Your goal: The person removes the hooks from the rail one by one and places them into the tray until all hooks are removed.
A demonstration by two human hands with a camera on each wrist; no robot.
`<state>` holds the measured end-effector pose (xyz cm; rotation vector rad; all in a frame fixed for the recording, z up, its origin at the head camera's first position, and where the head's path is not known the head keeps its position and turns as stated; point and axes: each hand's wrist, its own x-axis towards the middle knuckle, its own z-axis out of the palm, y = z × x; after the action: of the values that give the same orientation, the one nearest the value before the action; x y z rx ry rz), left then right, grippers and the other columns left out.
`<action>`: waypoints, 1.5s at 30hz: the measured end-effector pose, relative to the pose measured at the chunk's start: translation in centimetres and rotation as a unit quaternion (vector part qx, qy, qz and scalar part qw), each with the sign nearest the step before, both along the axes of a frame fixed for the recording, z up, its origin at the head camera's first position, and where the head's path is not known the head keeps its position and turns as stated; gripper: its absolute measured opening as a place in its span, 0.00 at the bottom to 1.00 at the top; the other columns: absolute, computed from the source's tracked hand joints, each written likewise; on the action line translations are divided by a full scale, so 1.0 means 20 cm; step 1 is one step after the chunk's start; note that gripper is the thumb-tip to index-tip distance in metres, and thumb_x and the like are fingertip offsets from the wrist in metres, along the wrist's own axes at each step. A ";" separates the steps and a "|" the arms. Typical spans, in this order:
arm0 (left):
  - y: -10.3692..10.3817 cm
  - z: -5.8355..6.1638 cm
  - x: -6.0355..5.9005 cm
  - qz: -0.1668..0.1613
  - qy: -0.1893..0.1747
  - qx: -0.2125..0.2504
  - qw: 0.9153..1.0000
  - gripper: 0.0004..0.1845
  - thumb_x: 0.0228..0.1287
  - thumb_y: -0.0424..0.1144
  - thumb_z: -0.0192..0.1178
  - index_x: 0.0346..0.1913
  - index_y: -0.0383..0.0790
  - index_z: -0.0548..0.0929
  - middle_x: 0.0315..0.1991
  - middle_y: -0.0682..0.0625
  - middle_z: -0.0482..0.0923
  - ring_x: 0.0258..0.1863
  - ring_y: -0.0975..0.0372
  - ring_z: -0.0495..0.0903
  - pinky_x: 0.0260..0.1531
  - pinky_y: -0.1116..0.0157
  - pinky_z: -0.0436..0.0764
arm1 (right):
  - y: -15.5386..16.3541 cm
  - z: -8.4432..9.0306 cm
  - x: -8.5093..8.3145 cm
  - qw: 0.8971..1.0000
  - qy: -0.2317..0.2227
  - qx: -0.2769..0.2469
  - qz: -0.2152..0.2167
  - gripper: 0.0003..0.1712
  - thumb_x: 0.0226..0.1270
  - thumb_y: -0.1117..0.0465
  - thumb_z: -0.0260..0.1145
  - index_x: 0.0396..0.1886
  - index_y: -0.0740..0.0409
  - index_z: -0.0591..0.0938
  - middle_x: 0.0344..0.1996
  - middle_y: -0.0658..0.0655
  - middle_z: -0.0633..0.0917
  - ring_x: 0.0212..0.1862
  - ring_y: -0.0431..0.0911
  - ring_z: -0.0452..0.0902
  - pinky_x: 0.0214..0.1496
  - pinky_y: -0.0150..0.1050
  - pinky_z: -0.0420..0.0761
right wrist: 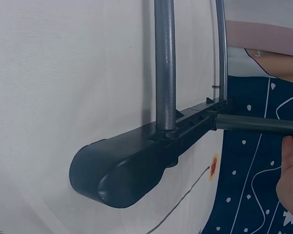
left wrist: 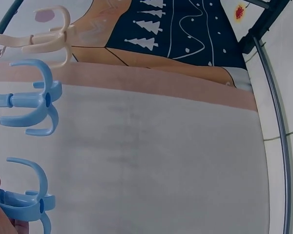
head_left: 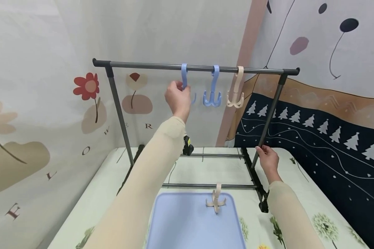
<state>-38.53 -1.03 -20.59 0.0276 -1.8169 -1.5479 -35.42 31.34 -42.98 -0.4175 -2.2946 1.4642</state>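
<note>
Blue hook (head_left: 184,76) in the left hand's (head_left: 177,98) pinch looks light, stiff, slick plastic; best held by its shank. Right hand (head_left: 267,158) grips the rack post (head_left: 269,117).

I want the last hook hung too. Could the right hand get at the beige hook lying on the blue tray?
Probably yes. The right hand holds the rack's right post, and the beige hook lies uncovered on the blue tray just below it, with only the low crossbar nearby.
</note>
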 end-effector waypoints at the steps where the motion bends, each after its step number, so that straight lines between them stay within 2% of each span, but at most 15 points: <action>1: 0.00 -0.01 0.00 0.001 -0.002 -0.001 1.000 0.09 0.66 0.35 0.66 0.45 0.35 0.82 0.39 0.46 0.82 0.38 0.59 0.80 0.40 0.63 0.79 | 0.00 0.00 0.00 1.000 -0.002 0.000 0.001 0.30 0.76 0.44 0.56 0.64 0.62 0.76 0.61 0.65 0.78 0.61 0.58 0.74 0.62 0.54 0.72; 4: -0.01 -0.01 0.00 0.004 -0.003 -0.007 1.000 0.09 0.66 0.34 0.65 0.45 0.35 0.82 0.39 0.46 0.83 0.38 0.59 0.81 0.40 0.63 0.80 | -0.01 -0.01 0.01 1.000 -0.001 0.000 0.003 0.31 0.76 0.43 0.56 0.65 0.62 0.76 0.60 0.65 0.78 0.61 0.58 0.73 0.62 0.54 0.72; 10: -0.06 0.01 0.00 0.035 0.005 -0.036 0.999 0.07 0.64 0.34 0.66 0.42 0.34 0.84 0.37 0.46 0.85 0.37 0.58 0.81 0.41 0.62 0.79 | -0.02 -0.02 0.01 1.000 0.006 -0.001 0.007 0.31 0.76 0.43 0.55 0.64 0.64 0.75 0.60 0.66 0.78 0.60 0.58 0.74 0.62 0.53 0.73; 13: -0.08 0.04 0.00 0.053 0.010 -0.058 0.997 0.07 0.64 0.34 0.66 0.42 0.35 0.85 0.37 0.45 0.85 0.36 0.57 0.81 0.41 0.62 0.78 | -0.02 -0.02 0.01 1.000 0.007 0.000 0.006 0.31 0.76 0.44 0.56 0.64 0.64 0.76 0.60 0.66 0.78 0.60 0.58 0.75 0.62 0.53 0.73; 17: -0.11 0.09 0.00 0.061 0.011 -0.079 0.995 0.07 0.64 0.35 0.65 0.43 0.35 0.85 0.38 0.46 0.85 0.37 0.58 0.82 0.42 0.63 0.78 | -0.03 -0.02 0.00 1.000 0.010 0.004 0.004 0.30 0.76 0.44 0.57 0.63 0.63 0.76 0.59 0.65 0.79 0.60 0.58 0.75 0.62 0.53 0.73; 22: -0.13 0.13 0.02 0.065 0.005 -0.084 0.994 0.07 0.64 0.34 0.65 0.42 0.35 0.85 0.39 0.46 0.86 0.39 0.58 0.82 0.43 0.64 0.78 | -0.04 -0.01 -0.01 1.000 0.010 0.006 0.005 0.30 0.75 0.44 0.57 0.63 0.62 0.77 0.59 0.64 0.79 0.60 0.58 0.75 0.62 0.53 0.73; 28: -0.15 0.17 0.04 0.068 0.028 -0.086 0.994 0.08 0.63 0.34 0.63 0.43 0.34 0.85 0.38 0.45 0.86 0.39 0.57 0.82 0.44 0.63 0.77 | -0.04 0.01 -0.02 1.000 0.004 0.004 0.004 0.31 0.75 0.42 0.57 0.63 0.62 0.77 0.60 0.64 0.79 0.60 0.57 0.75 0.62 0.52 0.73; 34: -0.18 0.13 0.08 0.038 0.033 -0.080 0.996 0.09 0.63 0.35 0.66 0.45 0.35 0.85 0.37 0.46 0.84 0.38 0.59 0.80 0.42 0.65 0.76 | -0.03 0.01 0.00 1.000 -0.005 0.010 0.000 0.31 0.76 0.43 0.56 0.65 0.62 0.76 0.61 0.64 0.78 0.61 0.58 0.75 0.62 0.52 0.73; 38: -0.21 0.10 0.11 0.014 0.037 -0.093 0.995 0.09 0.63 0.34 0.67 0.43 0.34 0.85 0.38 0.46 0.84 0.39 0.60 0.80 0.44 0.66 0.76 | -0.01 0.01 0.00 1.000 0.002 0.010 -0.002 0.30 0.76 0.44 0.56 0.65 0.63 0.76 0.60 0.65 0.78 0.59 0.58 0.76 0.62 0.52 0.74; 45: -0.29 0.04 0.14 -0.030 0.001 -0.124 0.992 0.10 0.65 0.38 0.67 0.44 0.35 0.84 0.38 0.46 0.84 0.37 0.61 0.80 0.42 0.66 0.78 | 0.00 0.00 0.00 1.000 0.001 0.014 -0.004 0.31 0.76 0.44 0.55 0.64 0.63 0.76 0.60 0.64 0.78 0.59 0.58 0.77 0.61 0.51 0.74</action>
<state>-35.77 -6.77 -19.73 -0.1475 -2.0123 -1.3493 -35.48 31.39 -42.97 -0.4175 -2.3063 1.4262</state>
